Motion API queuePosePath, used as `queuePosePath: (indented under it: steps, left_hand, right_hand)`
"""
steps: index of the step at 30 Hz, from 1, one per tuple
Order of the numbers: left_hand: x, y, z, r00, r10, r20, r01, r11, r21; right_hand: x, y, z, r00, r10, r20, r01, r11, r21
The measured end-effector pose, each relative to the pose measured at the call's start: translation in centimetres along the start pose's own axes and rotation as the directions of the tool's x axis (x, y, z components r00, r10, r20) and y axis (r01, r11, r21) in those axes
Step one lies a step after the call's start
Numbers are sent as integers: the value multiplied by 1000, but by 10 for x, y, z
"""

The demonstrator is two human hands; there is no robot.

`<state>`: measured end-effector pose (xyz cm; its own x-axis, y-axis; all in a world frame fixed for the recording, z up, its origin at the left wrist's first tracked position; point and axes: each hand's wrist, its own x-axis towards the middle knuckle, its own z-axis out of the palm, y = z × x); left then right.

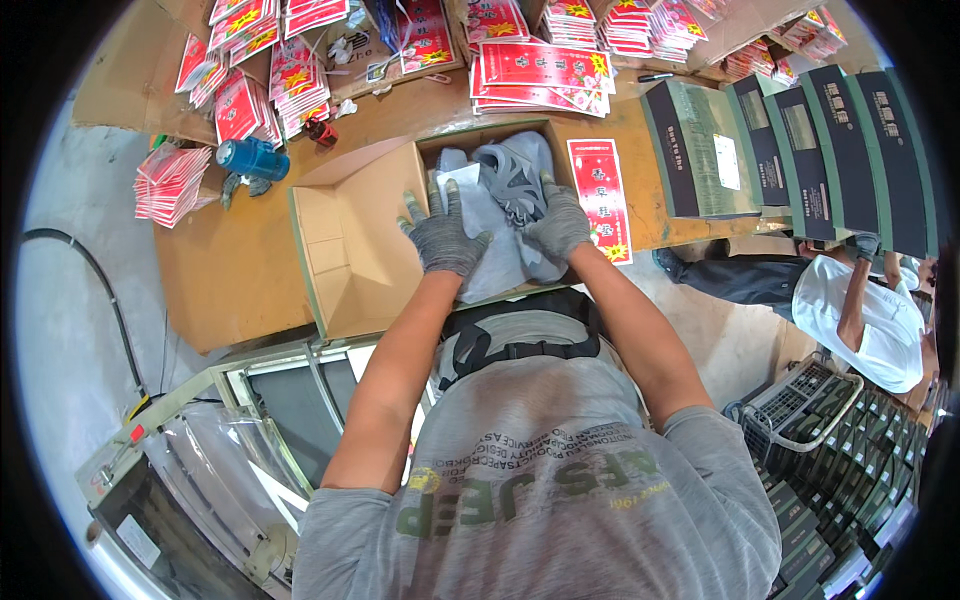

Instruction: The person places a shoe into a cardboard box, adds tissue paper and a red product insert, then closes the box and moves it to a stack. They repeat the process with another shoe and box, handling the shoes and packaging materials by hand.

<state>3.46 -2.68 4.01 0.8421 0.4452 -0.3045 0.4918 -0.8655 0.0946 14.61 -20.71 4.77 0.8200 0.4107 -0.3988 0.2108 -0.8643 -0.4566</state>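
Observation:
An open shoebox (305, 255) lies on the table before me, its tan lid side turned out to the left. Inside rests a grey lace-up shoe (500, 170), with light grey wrapping (490, 270) next to and below it. A small white slip (462, 177) sits on the wrapping near the top. My left hand (448, 238), in a grey glove, is open with fingers spread, pressing on the left part of the contents at the box's inner edge. On the right, my gloved right hand (560, 222) lies against the shoe, thumb and fingers apart.
A red printed card (600, 200) lies right of the box, with stacked red cards (545, 75) behind. Dark shoeboxes (800, 150) stand at the right. A blue cylindrical object (252, 158) is at the left. Another person (865, 315) works beyond the table, near a grey crate (800, 400).

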Motion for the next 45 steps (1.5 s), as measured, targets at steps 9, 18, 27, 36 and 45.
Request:
queuePosePath:
  steps: [9, 18, 27, 36, 45]
  left_hand:
    - [4, 6, -2, 999, 11, -35, -10, 1000, 19]
    - [13, 6, 16, 998, -13, -67, 19, 996, 84]
    - [14, 3, 24, 999, -5, -54, 13, 987, 160]
    - [14, -1, 31, 994, 24, -103, -11, 992, 128]
    - [9, 16, 6, 1000, -18, 10, 17, 993, 116]
  right_hand:
    - [-52, 18, -45, 946, -323, 0, 83, 243, 966]
    - [-61, 8, -62, 934, -357, -27, 60, 81, 995]
    - [-70, 14, -56, 943, -333, -27, 102, 210, 972]
    - [-52, 10, -25, 964, -251, -89, 254, 768, 588]
    - [-56, 22, -14, 935, -343, -96, 335, 938, -88]
